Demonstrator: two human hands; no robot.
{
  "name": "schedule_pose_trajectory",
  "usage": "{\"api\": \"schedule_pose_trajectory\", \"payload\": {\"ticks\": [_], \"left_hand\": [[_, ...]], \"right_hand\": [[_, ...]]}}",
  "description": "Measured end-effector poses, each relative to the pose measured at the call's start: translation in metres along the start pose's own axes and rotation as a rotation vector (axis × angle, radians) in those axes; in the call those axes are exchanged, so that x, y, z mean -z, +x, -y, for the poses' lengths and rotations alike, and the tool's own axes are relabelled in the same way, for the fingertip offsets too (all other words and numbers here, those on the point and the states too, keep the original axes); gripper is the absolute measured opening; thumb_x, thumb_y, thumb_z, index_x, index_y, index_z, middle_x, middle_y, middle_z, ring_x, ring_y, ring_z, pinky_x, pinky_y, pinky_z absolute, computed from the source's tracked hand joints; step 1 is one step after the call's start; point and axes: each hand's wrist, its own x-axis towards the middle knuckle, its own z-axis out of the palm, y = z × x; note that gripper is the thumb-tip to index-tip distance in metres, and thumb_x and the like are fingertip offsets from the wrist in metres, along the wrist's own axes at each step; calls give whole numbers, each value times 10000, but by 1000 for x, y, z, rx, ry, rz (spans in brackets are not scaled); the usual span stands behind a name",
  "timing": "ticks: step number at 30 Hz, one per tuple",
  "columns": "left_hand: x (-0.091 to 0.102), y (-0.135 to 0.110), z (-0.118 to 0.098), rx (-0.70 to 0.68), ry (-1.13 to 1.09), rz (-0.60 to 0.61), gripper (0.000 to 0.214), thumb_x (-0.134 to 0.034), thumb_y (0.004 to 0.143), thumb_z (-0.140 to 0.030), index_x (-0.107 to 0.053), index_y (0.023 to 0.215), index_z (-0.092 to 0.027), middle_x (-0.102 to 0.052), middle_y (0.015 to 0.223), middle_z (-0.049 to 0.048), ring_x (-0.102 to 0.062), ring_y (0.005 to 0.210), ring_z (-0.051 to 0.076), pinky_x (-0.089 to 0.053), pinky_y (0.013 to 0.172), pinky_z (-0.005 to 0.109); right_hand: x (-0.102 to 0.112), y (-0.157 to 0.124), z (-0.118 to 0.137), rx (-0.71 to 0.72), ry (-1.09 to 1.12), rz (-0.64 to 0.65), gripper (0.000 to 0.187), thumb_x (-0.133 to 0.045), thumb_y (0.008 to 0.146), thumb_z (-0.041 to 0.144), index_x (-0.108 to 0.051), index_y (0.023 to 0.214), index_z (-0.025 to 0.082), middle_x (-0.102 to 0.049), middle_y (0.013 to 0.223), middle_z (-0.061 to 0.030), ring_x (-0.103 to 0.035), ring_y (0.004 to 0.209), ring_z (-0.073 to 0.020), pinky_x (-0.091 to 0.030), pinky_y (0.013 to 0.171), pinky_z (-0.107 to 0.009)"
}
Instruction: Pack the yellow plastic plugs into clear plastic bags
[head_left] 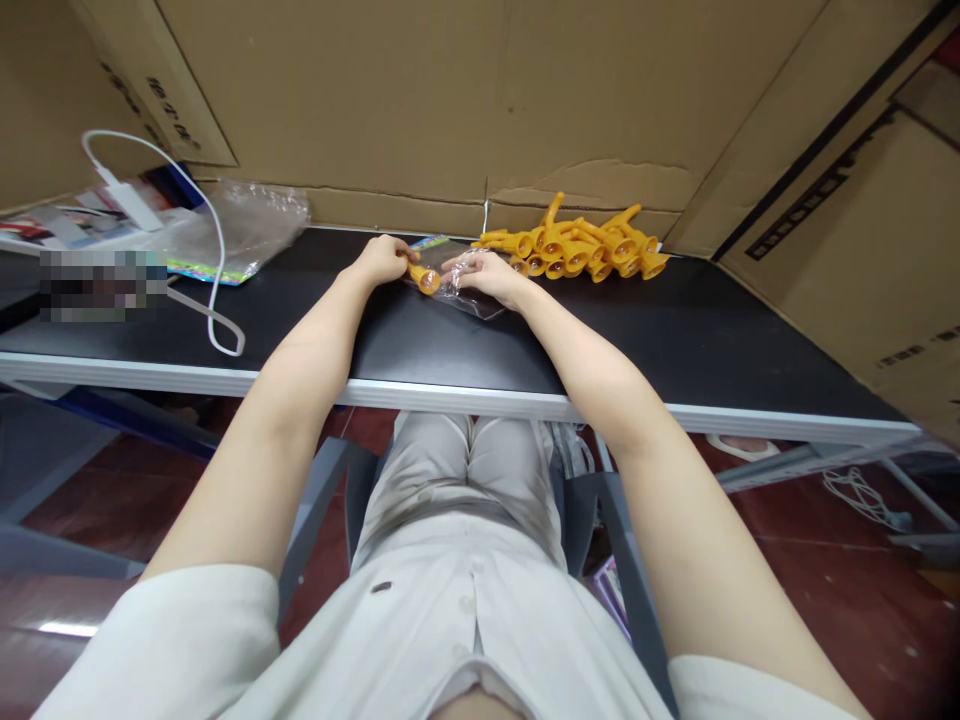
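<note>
My left hand (384,260) is closed round the stem of a small orange plastic toy (424,277), whose round end points toward a clear plastic bag (472,298) lying on the black table (450,345). My right hand (486,274) rests on that bag, with its fingers pinching the bag's open edge. A pile of several more orange toys (581,250) lies just beyond my right hand, against the cardboard wall.
Cardboard sheets (465,90) wall in the back and right side of the table. At the left lie a stack of clear bags with coloured header cards (240,235), a white charger with its looping cable (214,300) and some printed papers. Under the table are a metal frame and a red floor.
</note>
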Motion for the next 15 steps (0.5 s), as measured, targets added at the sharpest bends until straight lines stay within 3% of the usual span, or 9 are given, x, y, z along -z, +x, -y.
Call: {"api": "schedule_pose_trajectory", "payload": {"ticks": [4, 8, 11, 15], "left_hand": [[2, 0, -2, 92, 39, -17, 552, -580, 822, -87, -800, 1327, -123, -766, 1416, 164, -672, 1394, 321, -504, 1180, 343], [3, 3, 3, 222, 94, -78, 541, -618, 864, -179, -776, 1376, -111, -702, 1504, 220, -617, 1457, 409, -488, 1225, 471], [4, 4, 11, 303, 91, -134, 580, -605, 907, -239, -715, 1457, -92, -652, 1559, 246, -566, 1509, 423, -428, 1280, 532], [7, 3, 19, 362, 27, -199, 642, -609, 946, -319, -632, 1543, -83, -602, 1601, 276, -495, 1558, 452, -327, 1326, 617]], "right_hand": [[-4, 1, -1, 11, 12, 18, 234, -744, 739, -14, -764, 902, 153, -835, 1023, -84, -788, 1122, -241, -562, 1193, -450], [-1, 9, -2, 45, -91, -92, 222, -675, 790, -24, -753, 907, 147, -815, 997, -93, -788, 1072, -227, -578, 1156, -433], [16, 14, -2, 118, -319, -276, 210, -609, 876, 26, -747, 967, 156, -794, 1020, -96, -767, 1072, -237, -582, 1128, -457], [46, 11, -3, 197, -818, -506, 290, -508, 971, 87, -730, 1140, 166, -726, 1315, -163, -636, 1349, -327, -459, 1231, -569]]}}
